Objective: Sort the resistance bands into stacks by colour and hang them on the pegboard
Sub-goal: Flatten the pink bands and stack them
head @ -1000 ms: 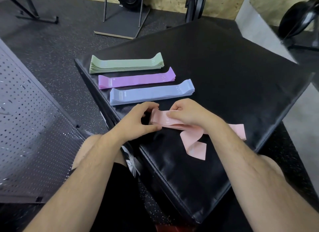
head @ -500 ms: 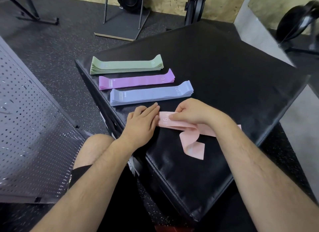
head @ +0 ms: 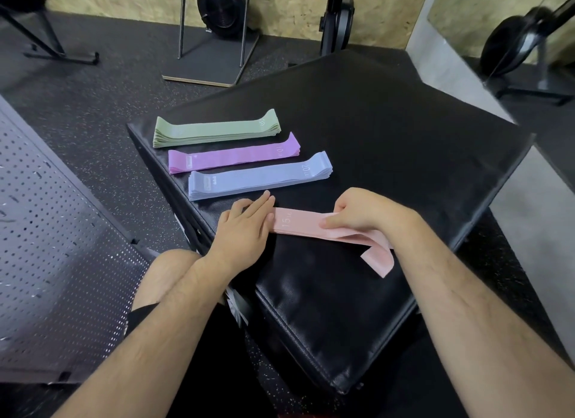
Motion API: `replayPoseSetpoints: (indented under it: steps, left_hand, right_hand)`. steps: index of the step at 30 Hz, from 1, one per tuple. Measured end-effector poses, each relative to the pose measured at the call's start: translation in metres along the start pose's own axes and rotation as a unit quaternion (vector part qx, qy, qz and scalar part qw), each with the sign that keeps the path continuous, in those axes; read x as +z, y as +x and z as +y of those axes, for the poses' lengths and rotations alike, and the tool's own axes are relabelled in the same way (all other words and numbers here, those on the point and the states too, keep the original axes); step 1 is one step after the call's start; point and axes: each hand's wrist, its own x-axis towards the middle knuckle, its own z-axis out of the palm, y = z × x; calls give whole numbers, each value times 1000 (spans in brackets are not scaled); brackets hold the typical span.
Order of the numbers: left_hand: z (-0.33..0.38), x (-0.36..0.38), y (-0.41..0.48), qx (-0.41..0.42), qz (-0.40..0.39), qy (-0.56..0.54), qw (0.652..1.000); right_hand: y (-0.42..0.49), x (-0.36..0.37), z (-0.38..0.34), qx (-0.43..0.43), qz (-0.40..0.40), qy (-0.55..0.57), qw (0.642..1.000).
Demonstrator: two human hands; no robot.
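Note:
Three tidy stacks of bands lie on a black padded box (head: 389, 131): green (head: 214, 128) farthest, purple (head: 233, 155) in the middle, blue (head: 258, 176) nearest. In front of them lies a pink stack (head: 303, 225) marked 15. My left hand (head: 245, 227) rests flat with straight fingers against the pink stack's left end. My right hand (head: 361, 213) grips the pink bands near their middle, thumb on top. One pink band end (head: 378, 260) curls loose below my right wrist. The pegboard (head: 56, 262) leans at the left.
Gym stands and weight plates line the back wall, with a flat-based stand (head: 211, 62) beyond the box. The box's near corner overhangs my knees. Speckled rubber floor (head: 93, 106) surrounds everything.
My left hand went from pinching the pink bands' left end to lying flat against it. My right hand slid right along the stack, leaving the 15 mark showing.

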Motion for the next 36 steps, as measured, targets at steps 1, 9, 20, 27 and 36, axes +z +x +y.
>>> replayPoseSetpoints:
  steps: [1,9,20,27,36]
  left_hand:
    - [1,-1,1,1,-3,4,1000]
    - [67,-1,2,140,65,30,988]
    - [72,26,11,72,-19,2,997]
    - [74,26,10,61,-15,4,998]
    - [78,20,11,58,-17,4,998]
  right_hand:
    - [0,1,1,-1,3,5,1000]
    - [-1,9,4,-22,26,19,999]
    - [-20,-8,33,-28,7,90,996]
    - [-26,-19,40,-18,19,34,999]
    - [-33,-16,64,16,70,-1,997]
